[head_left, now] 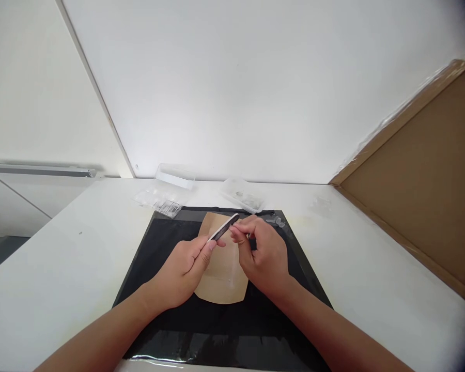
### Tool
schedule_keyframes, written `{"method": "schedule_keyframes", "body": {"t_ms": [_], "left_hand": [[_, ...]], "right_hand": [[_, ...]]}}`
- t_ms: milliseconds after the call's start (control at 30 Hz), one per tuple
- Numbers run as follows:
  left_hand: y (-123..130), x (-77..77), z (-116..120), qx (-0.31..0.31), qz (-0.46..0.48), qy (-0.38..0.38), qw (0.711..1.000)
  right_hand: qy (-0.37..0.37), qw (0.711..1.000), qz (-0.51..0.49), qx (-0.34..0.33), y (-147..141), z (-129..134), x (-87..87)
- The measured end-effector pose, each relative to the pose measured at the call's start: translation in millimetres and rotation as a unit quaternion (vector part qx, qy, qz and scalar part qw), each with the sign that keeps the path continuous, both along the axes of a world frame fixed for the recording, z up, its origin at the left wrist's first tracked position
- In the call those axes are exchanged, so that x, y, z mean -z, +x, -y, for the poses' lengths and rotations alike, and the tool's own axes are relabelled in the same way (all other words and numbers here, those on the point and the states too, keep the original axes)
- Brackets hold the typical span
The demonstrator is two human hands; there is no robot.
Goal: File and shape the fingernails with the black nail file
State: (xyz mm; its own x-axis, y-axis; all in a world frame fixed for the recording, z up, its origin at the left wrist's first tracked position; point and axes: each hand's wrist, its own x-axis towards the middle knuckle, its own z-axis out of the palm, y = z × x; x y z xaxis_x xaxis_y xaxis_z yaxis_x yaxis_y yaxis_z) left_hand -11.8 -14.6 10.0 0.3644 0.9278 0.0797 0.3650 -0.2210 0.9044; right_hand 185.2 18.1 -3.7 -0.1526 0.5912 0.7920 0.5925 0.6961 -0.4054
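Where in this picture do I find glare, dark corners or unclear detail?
Head view: glare streaks the near edge of the black mat; the right-hand corners darken; the clear tray looks washed out; fine detail on the held dark piece is unclear.

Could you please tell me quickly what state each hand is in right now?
Left hand: closed, holding the strip.
Right hand: pinched closed by the strip's far end; whether it holds anything cannot be told.
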Motion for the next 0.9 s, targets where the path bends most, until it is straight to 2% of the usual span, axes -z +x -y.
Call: {"method": "schedule_keyframes", "body": {"t_ms": [133, 333, 533, 733, 900], "left_hand": [[0.4, -1.5, 0.0, 0.001, -0.005, 0.009, 1.000], [-1.1, 0.6, 0.2, -0.001, -0.014, 0.005, 1.000], [-0.9, -0.3, -0.1, 0.004, -0.030, 0.025, 0.999], [-1.9, -0.1, 0.2, 0.012, -0.030, 0.012, 0.999], [-2.3, -0.3, 0.0, 0.019, -0.034, 0.021, 0.999]], "right_hand": [[0.002, 0.999, 0.027, -0.030, -2.5, 2.3, 3.5], [0.010, 1.000, -0.022, 0.017, 0.8, -1.3, 0.1], [0.014, 0.999, 0.005, -0.028, -2.8, 1.9, 1.7], [0.032, 0.999, -0.018, 0.024, -0.8, 0.0, -1.3], [0.027, 1.000, 0.004, -0.014, -3.7, 2.6, -2.6]]}}
